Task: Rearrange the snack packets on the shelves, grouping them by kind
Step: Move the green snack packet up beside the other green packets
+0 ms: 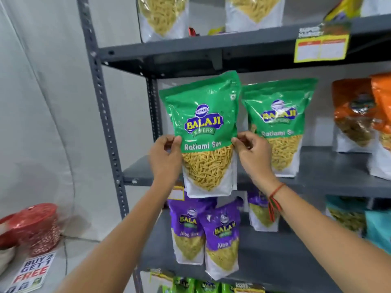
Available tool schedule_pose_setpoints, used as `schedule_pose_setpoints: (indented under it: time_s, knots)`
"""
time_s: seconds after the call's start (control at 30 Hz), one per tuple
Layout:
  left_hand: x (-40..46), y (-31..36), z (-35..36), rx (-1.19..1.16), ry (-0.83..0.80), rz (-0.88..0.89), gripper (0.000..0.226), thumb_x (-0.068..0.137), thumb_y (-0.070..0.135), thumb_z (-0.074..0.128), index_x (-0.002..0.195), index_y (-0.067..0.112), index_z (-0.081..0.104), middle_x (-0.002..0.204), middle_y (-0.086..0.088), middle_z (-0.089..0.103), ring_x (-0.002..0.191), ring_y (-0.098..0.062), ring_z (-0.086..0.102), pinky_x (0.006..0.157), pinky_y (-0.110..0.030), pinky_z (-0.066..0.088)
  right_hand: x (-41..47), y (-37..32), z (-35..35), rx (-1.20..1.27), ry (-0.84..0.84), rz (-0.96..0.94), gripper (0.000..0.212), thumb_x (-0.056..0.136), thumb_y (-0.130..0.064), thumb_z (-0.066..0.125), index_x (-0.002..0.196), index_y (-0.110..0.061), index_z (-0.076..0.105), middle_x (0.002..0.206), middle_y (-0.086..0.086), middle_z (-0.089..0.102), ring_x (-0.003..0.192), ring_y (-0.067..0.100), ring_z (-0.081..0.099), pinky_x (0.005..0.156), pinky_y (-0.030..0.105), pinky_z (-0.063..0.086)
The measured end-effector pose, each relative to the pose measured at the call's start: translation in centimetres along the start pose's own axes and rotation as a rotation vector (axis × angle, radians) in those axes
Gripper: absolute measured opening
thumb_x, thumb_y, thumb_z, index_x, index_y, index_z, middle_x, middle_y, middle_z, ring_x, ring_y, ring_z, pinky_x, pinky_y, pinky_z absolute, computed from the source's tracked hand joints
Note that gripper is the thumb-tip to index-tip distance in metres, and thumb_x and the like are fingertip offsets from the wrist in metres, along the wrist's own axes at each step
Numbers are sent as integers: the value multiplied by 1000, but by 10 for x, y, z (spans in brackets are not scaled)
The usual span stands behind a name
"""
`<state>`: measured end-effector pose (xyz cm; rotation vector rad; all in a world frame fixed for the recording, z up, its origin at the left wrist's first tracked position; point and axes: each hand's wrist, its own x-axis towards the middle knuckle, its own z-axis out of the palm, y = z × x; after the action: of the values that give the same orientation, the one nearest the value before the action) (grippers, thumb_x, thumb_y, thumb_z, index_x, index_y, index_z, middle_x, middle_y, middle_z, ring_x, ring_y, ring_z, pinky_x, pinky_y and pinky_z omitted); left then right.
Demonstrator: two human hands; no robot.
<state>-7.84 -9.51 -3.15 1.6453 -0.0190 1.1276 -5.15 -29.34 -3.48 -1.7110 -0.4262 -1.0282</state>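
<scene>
Two hands (208, 153) on one green packet (203, 123)

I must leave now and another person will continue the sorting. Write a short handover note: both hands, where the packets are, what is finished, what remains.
Left hand: grip on the left edge of the green Ratlami Sev packet.
Right hand: grip on its right edge. The packet is held up in front of the middle shelf, not yet set down.
Second green packet stands on that shelf, to the right; orange packets stand further right.
Purple Aloo packets are together on the shelf below.
Done: purple looks grouped.
Left: stand the held packet beside the green one, then check the other shelves, which are only partly in view.
</scene>
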Motion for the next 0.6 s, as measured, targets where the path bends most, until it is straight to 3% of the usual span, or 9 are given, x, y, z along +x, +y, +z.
schedule_pose_setpoints:
  time_s: [0.1, 0.2, 0.27, 0.5, 0.6]
  knots:
    - [39, 2, 0, 129, 24, 13, 16, 89, 28, 62, 87, 14, 69, 75, 1, 65, 69, -14, 56, 65, -23, 39, 34, -1, 29, 41, -10, -4, 12, 83, -18, 67, 90, -9, 72, 76, 2, 68, 73, 16, 63, 64, 9, 45]
    - [67, -10, 4, 164, 19, -28, 18, 89, 32, 61, 85, 16, 69, 79, -1, 71, 73, -18, 63, 73, -31, 48, 53, 7, 53, 64, -51, 15, 12, 83, -17, 67, 91, -10, 72, 80, 3, 70, 78, 19, 66, 72, 27, 54]
    - [79, -20, 9, 192, -2, -63, 18, 89, 32, 61, 85, 17, 69, 80, -1, 71, 77, -21, 66, 76, -34, 50, 57, 17, 65, 53, -56, 42, 11, 83, -18, 68, 90, -11, 71, 80, 4, 70, 78, 20, 66, 73, 33, 54]
    - [84, -52, 27, 202, -76, -80, 19, 91, 33, 59, 88, 16, 67, 77, 3, 67, 74, -16, 59, 62, -25, 39, 54, 58, 82, 68, -121, 142, 13, 84, -22, 66, 92, -14, 71, 84, 1, 72, 78, 11, 65, 72, 25, 49]
    - [82, -57, 28, 154, -81, -40, 21, 90, 37, 58, 89, 18, 67, 77, 5, 67, 73, -14, 60, 61, -20, 41, 52, 63, 80, 100, -135, 134, 13, 85, -26, 65, 92, -17, 70, 85, -1, 73, 82, 10, 67, 72, 22, 50]
